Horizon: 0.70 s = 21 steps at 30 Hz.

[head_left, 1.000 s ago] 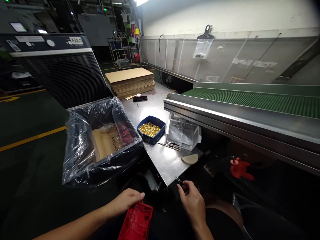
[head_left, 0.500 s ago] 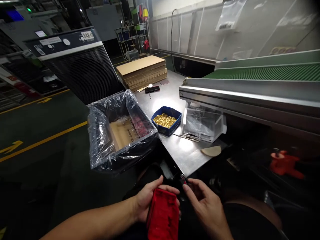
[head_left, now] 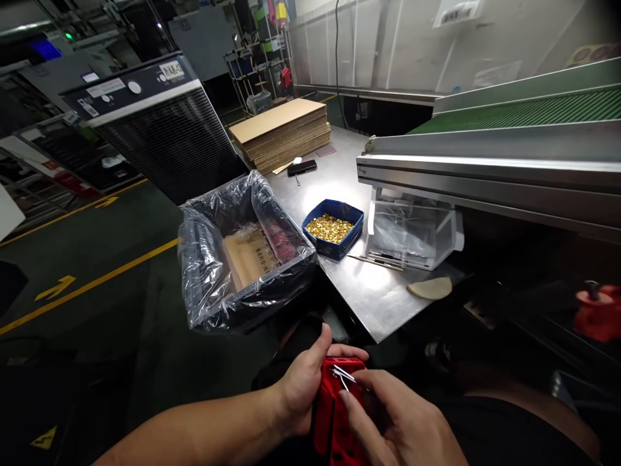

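My left hand [head_left: 305, 385] is wrapped round a red rectangular plastic case [head_left: 343, 427] with moulded recesses, held low in front of my body. My right hand [head_left: 400, 414] is closed, thumb and fingers pinching small metal tweezers [head_left: 343, 373]. Their bright tips lie over the upper end of the red case; whether they grip a small part I cannot tell. Just beyond my hands, on the metal table [head_left: 373, 304], stands a blue tray [head_left: 334, 249] of small gold-coloured metal pieces [head_left: 330, 228].
A plastic-lined crate [head_left: 247, 304] with cardboard inside is at the left. Right of the blue tray are a clear bin [head_left: 412, 230] and a pale half-round pad [head_left: 430, 288]. A green conveyor [head_left: 524, 113] overhangs the right side. Cardboard sheets [head_left: 286, 133] are stacked behind.
My right hand has brought the tweezers over the red case, where before it was apart to the right. The case has turned to show its recesses. The view has shifted slightly.
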Motion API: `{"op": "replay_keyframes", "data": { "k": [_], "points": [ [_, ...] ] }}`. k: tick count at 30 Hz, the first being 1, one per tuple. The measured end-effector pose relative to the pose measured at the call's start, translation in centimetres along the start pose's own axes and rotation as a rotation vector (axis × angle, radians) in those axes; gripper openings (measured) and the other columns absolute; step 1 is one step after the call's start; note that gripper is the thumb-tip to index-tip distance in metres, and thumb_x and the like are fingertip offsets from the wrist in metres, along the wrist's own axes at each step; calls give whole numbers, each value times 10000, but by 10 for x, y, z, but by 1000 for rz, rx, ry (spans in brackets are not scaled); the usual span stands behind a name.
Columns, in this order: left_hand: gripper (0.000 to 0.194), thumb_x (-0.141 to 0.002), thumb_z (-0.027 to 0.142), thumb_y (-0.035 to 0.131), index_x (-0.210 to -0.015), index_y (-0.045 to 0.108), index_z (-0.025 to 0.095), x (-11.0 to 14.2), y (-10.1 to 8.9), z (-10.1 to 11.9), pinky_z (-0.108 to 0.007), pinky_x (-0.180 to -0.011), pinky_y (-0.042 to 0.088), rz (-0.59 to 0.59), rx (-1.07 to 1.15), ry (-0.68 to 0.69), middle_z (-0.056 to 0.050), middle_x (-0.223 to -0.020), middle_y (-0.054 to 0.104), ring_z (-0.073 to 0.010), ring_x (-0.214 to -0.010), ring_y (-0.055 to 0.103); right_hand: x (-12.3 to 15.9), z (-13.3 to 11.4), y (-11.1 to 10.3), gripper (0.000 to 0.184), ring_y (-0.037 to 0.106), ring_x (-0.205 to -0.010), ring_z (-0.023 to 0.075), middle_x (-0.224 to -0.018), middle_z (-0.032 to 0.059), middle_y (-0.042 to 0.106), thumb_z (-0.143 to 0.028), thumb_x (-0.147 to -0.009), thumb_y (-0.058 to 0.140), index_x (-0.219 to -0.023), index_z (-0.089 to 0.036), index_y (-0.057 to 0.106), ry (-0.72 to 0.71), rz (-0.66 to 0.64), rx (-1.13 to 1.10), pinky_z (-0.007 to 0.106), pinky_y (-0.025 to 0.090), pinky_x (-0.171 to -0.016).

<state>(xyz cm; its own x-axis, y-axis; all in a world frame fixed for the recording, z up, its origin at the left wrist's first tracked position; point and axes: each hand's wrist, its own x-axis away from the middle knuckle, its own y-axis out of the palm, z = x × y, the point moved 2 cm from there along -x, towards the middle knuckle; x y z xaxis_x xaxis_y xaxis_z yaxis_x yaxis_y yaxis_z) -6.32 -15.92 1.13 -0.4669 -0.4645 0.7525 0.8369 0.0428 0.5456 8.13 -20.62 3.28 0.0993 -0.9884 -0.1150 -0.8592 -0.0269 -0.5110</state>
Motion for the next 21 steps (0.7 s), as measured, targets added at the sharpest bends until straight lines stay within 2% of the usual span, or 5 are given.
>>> {"op": "replay_keyframes", "data": {
  "k": [3,8,13,18,21],
  "points": [
    [787,-964,717,282,-1119,682,57,0,3,1,-308,-745,529,4,-21,3,-139,-907,674,-198,-738,677,0,-1,-1,143,650,-519,101,-696,-44,701,-399,-921,613,-963,-288,692,46,-50,-58,165,515,-472],
    [806,-947,743,299,-1119,689,60,1,5,2,-302,-753,527,-13,-58,-15,-143,-903,679,-200,-762,675,2,-2,-5,217,649,-573,120,-723,-37,698,-463,-932,570,-941,-295,708,194,-57,-97,209,526,-545],
    [835,-885,804,387,-1116,700,65,2,6,1,-289,-752,525,-45,-91,-35,-143,-919,684,-194,-766,666,-2,4,-11,175,663,-569,114,-722,-51,713,-432,-922,583,-925,-316,714,135,-219,-101,182,526,-526],
    [815,-945,753,284,-1095,704,70,3,10,2,-298,-772,532,-47,-99,-65,-146,-939,696,-209,-817,684,-5,-2,-18,253,648,-520,116,-658,-41,695,-436,-936,545,-818,-282,707,131,-170,-141,179,516,-483],
    [841,-944,760,256,-1070,712,65,2,11,1,-291,-744,534,-38,-88,-110,-148,-918,705,-199,-776,682,-5,-6,-31,156,664,-548,106,-708,-42,712,-371,-940,580,-892,-289,704,28,-140,-106,157,529,-502]
  ]
}}
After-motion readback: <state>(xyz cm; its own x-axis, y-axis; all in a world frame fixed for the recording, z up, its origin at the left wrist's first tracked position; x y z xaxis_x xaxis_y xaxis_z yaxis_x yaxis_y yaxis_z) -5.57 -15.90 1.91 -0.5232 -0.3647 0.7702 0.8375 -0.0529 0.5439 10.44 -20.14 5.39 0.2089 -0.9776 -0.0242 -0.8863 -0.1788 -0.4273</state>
